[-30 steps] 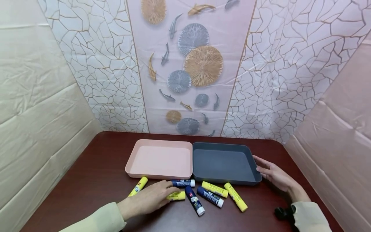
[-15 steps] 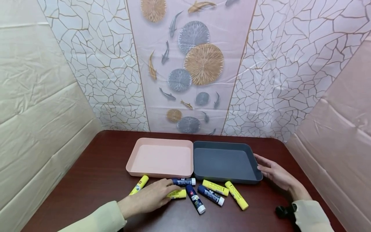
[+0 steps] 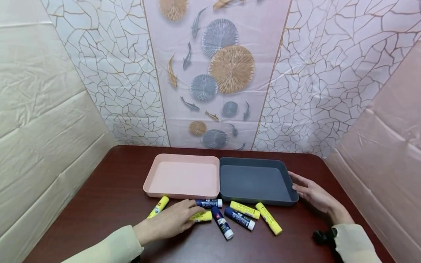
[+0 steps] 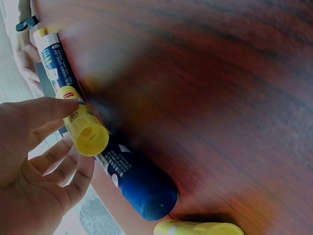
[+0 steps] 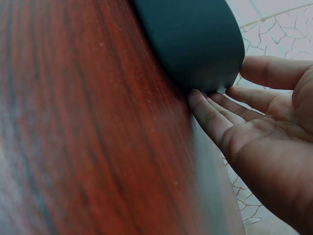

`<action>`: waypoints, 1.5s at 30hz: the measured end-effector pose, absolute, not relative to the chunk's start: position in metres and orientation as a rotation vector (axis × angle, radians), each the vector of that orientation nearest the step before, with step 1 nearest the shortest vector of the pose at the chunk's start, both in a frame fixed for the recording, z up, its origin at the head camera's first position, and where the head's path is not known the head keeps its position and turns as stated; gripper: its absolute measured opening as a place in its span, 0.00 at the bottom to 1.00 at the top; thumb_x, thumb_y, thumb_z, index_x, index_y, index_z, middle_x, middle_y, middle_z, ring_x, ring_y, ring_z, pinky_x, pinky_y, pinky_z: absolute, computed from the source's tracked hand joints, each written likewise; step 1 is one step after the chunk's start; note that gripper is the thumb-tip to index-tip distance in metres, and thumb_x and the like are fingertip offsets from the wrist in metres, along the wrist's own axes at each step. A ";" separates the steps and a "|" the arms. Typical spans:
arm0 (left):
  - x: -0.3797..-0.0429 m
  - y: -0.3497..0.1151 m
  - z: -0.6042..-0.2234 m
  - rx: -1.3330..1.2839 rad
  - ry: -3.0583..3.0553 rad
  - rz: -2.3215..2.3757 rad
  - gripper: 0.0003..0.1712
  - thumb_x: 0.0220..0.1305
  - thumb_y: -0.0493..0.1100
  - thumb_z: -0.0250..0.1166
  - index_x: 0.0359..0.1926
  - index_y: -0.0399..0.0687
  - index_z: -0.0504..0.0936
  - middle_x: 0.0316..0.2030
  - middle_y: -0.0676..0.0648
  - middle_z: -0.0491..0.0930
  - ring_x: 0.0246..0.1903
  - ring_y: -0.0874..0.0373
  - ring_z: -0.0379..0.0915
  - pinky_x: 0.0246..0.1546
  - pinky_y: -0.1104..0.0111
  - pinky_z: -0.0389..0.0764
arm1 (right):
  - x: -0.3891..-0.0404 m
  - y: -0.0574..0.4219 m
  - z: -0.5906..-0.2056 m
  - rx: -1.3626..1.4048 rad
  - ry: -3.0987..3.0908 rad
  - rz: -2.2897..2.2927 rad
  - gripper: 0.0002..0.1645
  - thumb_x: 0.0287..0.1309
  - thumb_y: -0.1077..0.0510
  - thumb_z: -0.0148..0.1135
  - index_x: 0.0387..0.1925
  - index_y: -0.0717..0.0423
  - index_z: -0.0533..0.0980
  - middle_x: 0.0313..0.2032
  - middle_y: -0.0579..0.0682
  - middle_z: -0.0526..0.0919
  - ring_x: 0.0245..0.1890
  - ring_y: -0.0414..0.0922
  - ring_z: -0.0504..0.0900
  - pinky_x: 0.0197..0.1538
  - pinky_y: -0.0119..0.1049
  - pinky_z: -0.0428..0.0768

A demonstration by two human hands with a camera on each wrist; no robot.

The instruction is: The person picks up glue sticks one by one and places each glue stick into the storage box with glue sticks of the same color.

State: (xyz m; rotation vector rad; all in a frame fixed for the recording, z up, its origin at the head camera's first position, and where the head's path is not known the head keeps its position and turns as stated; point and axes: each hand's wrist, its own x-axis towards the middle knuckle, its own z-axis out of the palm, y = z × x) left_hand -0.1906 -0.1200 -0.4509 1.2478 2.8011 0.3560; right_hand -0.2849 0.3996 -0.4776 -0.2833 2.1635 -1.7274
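My left hand (image 3: 171,221) pinches a yellow glue stick (image 3: 202,217) lying on the table; the left wrist view shows the thumb on one side of this stick (image 4: 80,122) and fingers on the other. Just behind it lies a navy glue stick (image 3: 208,203), partly covered by the hand. A second navy glue stick (image 3: 222,223) slants close to its right end. My right hand (image 3: 317,199) touches the right end of the dark grey tray (image 3: 260,200). Seen from the right wrist, its extended fingers (image 5: 210,117) rest against the wall of that tray (image 5: 200,44).
A pink tray (image 3: 184,191) stands against the grey one's left side. To the right lie another navy glue stick (image 3: 239,218) and two yellow ones (image 3: 245,210). One more yellow glue stick (image 3: 159,206) is left of my left hand. Fabric walls (image 3: 49,128) surround the table.
The whole head view has shifted slightly, so the table and trays sit higher in it. Both hands, the trays and the glue sticks keep their places relative to one another.
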 end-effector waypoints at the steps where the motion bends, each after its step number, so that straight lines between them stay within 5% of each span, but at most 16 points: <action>1: -0.191 -0.120 -0.450 1.251 2.804 0.356 0.25 0.70 0.41 0.70 0.66 0.57 0.80 0.47 0.55 0.77 0.42 0.66 0.70 0.47 0.69 0.79 | -0.285 0.400 -0.477 -0.293 2.162 -1.728 0.44 0.79 0.58 0.53 0.83 0.61 0.42 0.80 0.69 0.46 0.61 0.29 0.77 0.59 0.27 0.78; 45: -0.232 -0.124 -0.410 1.344 2.953 0.572 0.24 0.67 0.35 0.70 0.64 0.48 0.81 0.44 0.50 0.78 0.44 0.58 0.73 0.47 0.61 0.77 | -0.286 0.403 -0.478 -0.340 2.150 -1.736 0.44 0.79 0.59 0.53 0.83 0.62 0.42 0.79 0.70 0.46 0.61 0.29 0.76 0.59 0.26 0.77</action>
